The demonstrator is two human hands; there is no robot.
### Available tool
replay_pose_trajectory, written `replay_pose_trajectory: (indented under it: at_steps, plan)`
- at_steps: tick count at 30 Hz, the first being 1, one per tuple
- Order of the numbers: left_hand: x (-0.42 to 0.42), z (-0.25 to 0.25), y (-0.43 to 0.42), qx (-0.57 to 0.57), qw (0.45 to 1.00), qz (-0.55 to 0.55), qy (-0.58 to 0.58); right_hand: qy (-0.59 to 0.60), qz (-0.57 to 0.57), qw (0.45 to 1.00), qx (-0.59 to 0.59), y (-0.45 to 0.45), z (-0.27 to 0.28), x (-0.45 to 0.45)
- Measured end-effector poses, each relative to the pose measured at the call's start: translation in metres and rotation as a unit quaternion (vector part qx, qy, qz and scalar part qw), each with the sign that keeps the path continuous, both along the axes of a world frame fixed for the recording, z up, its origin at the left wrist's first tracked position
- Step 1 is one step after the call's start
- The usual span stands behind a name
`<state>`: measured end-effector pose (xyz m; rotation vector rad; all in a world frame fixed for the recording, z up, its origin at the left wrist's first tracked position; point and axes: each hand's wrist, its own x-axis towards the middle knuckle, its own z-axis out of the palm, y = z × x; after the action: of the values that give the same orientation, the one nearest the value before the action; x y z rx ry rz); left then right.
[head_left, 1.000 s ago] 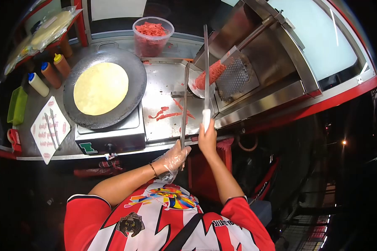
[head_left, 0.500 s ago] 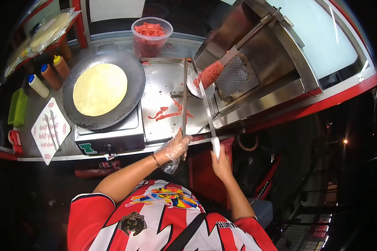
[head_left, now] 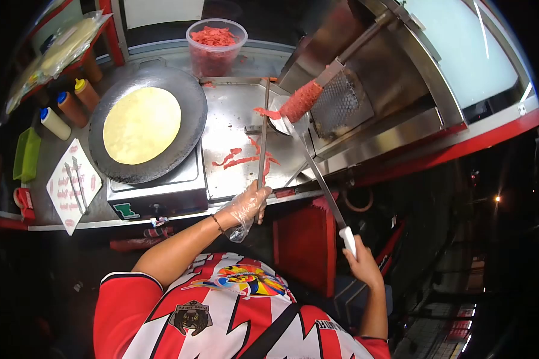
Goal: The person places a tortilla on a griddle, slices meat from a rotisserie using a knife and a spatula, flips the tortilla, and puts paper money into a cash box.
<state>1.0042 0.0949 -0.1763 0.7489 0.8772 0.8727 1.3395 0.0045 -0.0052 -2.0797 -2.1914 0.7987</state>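
Observation:
My left hand (head_left: 250,203), in a clear plastic glove, is closed around a long, narrow metal bar (head_left: 263,137) that points away from me over the steel tray (head_left: 227,113). My right hand (head_left: 364,267), bare, grips the white handle of a long knife (head_left: 324,188). The knife's far end is at the lower end of a red meat cone (head_left: 301,102) on a slanted spit. A red meat strip (head_left: 266,112) sticks out to the left near the knife tip, by the bar. Several loose meat strips (head_left: 242,161) lie on the tray.
Left of the tray, a yellow flatbread (head_left: 142,125) lies on a round black griddle (head_left: 191,113). Behind stands a clear tub (head_left: 215,57) of red meat pieces. Sauce bottles (head_left: 72,109), a green container (head_left: 27,157) and tongs on printed paper (head_left: 63,191) are further left. The grill housing (head_left: 395,131) is at right.
My right hand has pulled back toward me and to the right with the knife. The meat strip now shows at the knife tip. My left hand has shifted only slightly.

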Motion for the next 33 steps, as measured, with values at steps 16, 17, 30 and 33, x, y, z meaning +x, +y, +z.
replay_pose_trajectory:
  at_steps: [16, 17, 30, 33]
  plan:
    - [0.018, 0.004, -0.077, 0.05, 0.998, -0.037, 0.0, 0.238, -0.054, 0.924, 0.294, 0.153, -0.103, -0.171]
    - [0.018, 0.004, -0.078, 0.045, 0.998, -0.038, -0.005, 0.221, -0.045, 0.918, 0.327, 0.168, -0.1, -0.183]
    - [0.016, 0.01, -0.058, 0.037, 0.998, -0.026, 0.038, 0.219, -0.028, 0.941, 0.258, 0.153, -0.156, -0.164]
    - [0.018, 0.001, -0.048, 0.047, 0.999, -0.01, 0.011, 0.233, -0.018, 0.928, 0.289, 0.109, -0.172, -0.15]
